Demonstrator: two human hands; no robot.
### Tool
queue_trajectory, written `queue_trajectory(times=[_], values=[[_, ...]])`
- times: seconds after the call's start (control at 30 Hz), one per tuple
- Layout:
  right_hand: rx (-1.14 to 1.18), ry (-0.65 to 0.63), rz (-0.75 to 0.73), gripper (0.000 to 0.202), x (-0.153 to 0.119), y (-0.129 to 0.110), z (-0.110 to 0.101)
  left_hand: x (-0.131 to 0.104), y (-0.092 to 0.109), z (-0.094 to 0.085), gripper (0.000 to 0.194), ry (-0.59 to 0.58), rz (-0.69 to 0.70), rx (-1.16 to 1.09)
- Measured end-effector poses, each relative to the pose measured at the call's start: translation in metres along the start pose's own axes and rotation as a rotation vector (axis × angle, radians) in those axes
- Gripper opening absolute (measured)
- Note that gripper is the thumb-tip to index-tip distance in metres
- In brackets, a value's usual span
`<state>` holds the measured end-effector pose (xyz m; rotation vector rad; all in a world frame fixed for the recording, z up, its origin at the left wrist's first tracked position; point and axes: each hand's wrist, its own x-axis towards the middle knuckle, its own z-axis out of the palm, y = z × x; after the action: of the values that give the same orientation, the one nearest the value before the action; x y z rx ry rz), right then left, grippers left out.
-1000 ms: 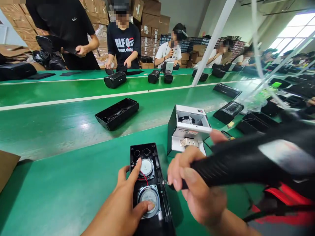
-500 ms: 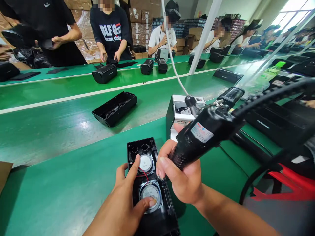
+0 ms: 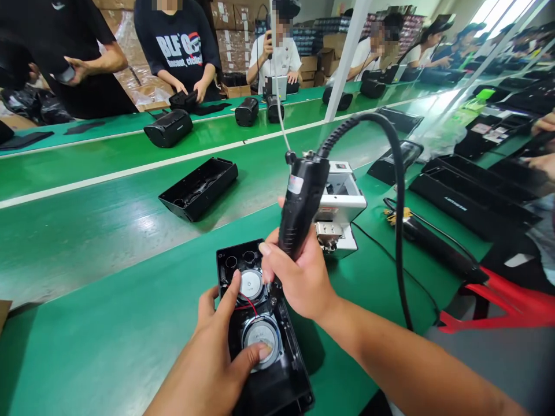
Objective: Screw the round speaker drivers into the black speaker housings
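Observation:
A black speaker housing [image 3: 273, 381] lies on the green bench with two round silver drivers in it, the upper driver [image 3: 250, 283] and the lower driver [image 3: 262, 342], and red wires between them. My left hand [image 3: 221, 341] rests spread on it, thumb on the lower driver and a fingertip beside the upper one. My right hand [image 3: 299, 266] is wrapped round a black electric screwdriver [image 3: 299, 199], held nearly upright. Its lower end points at the housing's right side, between the two drivers; the tip's exact contact is hard to make out.
A white and black box-shaped device [image 3: 342, 202] stands behind my right hand. An open black shell [image 3: 199, 188] lies on the conveyor. Another black tool [image 3: 437, 242] and a red frame [image 3: 498, 300] are at right. People work across the line.
My right hand has swung the screwdriver from a slant to nearly upright, and its lower end now sits over the housing. My left hand keeps its place on the housing.

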<state>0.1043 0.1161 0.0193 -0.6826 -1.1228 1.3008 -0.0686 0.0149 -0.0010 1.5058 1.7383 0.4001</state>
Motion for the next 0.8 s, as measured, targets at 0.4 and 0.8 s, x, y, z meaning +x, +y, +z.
queue_trajectory(times=[0.4,0.8], values=[[-0.035,-0.221,-0.204,0.044,-0.026,-0.011,0.004,0.001,-0.001,0.007,0.09,0.15,0.075,-0.04],[-0.136,-0.147,-0.086,0.034,-0.03,0.001,0.008,0.016,-0.036,0.018,0.084,0.245,0.198,-0.108]])
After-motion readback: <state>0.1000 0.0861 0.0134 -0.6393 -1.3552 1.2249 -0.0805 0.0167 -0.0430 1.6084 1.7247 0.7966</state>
